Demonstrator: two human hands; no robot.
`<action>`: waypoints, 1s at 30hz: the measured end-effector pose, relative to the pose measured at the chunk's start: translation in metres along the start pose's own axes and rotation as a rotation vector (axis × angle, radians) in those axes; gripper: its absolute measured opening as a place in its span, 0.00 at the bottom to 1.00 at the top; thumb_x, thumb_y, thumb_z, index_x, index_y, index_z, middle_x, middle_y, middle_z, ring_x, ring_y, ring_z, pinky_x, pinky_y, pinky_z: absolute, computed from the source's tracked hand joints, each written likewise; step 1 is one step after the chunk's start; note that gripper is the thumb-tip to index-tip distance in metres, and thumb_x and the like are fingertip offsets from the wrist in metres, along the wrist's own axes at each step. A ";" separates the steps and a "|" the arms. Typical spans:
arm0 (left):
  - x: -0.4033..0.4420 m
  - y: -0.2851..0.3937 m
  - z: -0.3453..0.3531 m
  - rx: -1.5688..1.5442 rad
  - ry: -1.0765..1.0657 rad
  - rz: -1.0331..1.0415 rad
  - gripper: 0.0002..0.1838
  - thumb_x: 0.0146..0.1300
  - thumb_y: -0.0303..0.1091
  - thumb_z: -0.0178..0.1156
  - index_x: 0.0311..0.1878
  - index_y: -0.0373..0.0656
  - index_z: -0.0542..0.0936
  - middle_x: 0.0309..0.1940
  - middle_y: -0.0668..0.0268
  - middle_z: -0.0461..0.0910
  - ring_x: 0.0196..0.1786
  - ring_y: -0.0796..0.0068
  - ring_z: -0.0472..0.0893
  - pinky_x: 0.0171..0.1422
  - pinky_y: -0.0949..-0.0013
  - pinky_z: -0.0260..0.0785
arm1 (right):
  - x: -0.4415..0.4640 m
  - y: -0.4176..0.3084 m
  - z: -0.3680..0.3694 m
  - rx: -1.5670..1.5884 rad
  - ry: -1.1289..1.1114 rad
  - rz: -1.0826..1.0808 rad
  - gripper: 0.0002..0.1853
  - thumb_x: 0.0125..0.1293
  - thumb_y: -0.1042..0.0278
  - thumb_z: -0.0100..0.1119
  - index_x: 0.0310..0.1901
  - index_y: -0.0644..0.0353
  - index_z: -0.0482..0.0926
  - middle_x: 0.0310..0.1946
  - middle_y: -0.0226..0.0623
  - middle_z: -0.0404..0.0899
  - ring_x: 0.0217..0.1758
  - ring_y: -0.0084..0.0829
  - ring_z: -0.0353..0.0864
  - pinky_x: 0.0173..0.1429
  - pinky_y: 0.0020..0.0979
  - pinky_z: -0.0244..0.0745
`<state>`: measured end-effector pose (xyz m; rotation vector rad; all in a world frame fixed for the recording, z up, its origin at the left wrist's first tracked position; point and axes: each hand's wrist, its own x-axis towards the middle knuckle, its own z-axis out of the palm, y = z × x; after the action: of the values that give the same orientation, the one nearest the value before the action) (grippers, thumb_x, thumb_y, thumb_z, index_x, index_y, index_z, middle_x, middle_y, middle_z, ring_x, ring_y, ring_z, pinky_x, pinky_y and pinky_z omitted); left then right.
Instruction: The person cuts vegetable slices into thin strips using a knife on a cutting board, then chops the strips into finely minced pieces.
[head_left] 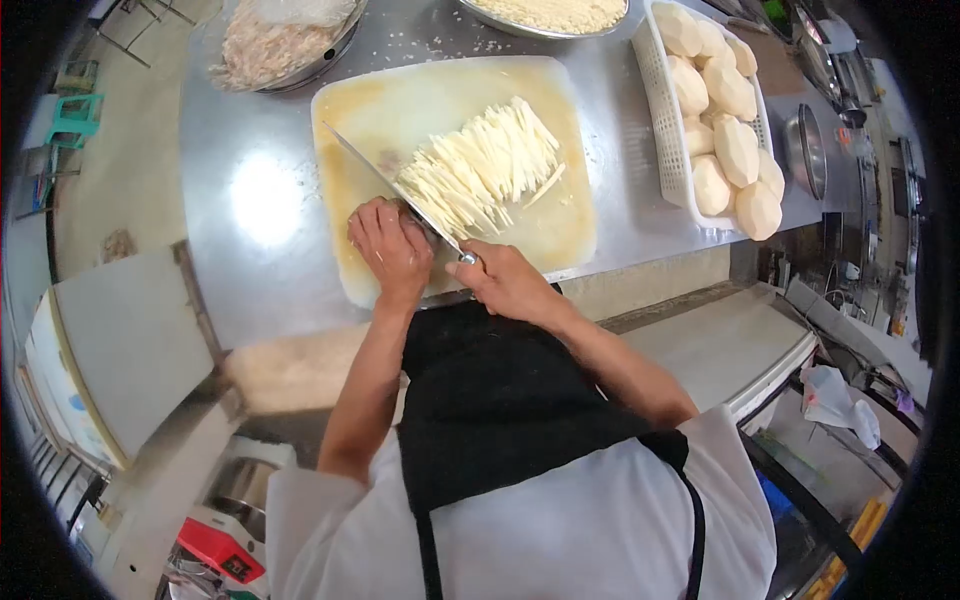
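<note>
My right hand point(505, 278) is closed around the handle of a large knife point(372, 168), whose blade slants up and left across the cutting board point(355, 95). Beside the blade, on its left, my left hand point(390, 245) has its fingers bent and pressed together near the board's front left part; what lies under them is hidden. Pale thin-cut strips point(485, 165) are heaped to the right of the blade, in the middle of the board. The board is whitish with yellowed edges.
A white plastic basket point(662, 130) of peeled, potato-like pieces point(737, 150) stands at the right. Behind the board is a bowl point(545, 32) of pale chopped food. Another bowl point(325, 62) with pinkish-white shreds sits at the back left. The metal table point(235, 290) ends just before my apron.
</note>
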<state>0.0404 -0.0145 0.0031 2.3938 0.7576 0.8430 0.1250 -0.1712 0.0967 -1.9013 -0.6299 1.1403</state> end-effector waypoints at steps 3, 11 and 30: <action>0.002 0.004 -0.002 -0.052 0.044 -0.029 0.12 0.63 0.23 0.57 0.50 0.40 0.79 0.47 0.53 0.75 0.53 0.47 0.72 0.60 0.46 0.61 | 0.001 0.005 0.001 -0.073 0.024 -0.061 0.22 0.79 0.55 0.60 0.54 0.71 0.80 0.20 0.37 0.78 0.19 0.26 0.77 0.28 0.34 0.74; -0.004 0.012 -0.061 0.015 -0.326 0.009 0.11 0.70 0.24 0.60 0.53 0.42 0.83 0.43 0.55 0.76 0.48 0.50 0.77 0.52 0.50 0.69 | -0.005 -0.020 -0.011 0.027 -0.103 0.214 0.25 0.77 0.51 0.60 0.51 0.72 0.80 0.28 0.60 0.80 0.32 0.56 0.80 0.45 0.48 0.76; 0.003 0.006 -0.064 0.048 -0.368 0.057 0.08 0.72 0.26 0.58 0.51 0.38 0.79 0.41 0.53 0.73 0.46 0.46 0.77 0.48 0.47 0.69 | -0.035 -0.052 0.001 -0.026 -0.044 0.089 0.23 0.78 0.55 0.57 0.52 0.74 0.78 0.30 0.64 0.81 0.36 0.59 0.85 0.47 0.51 0.77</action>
<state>0.0008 -0.0003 0.0519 2.5219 0.5692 0.3871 0.1071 -0.1684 0.1563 -1.9479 -0.5915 1.2382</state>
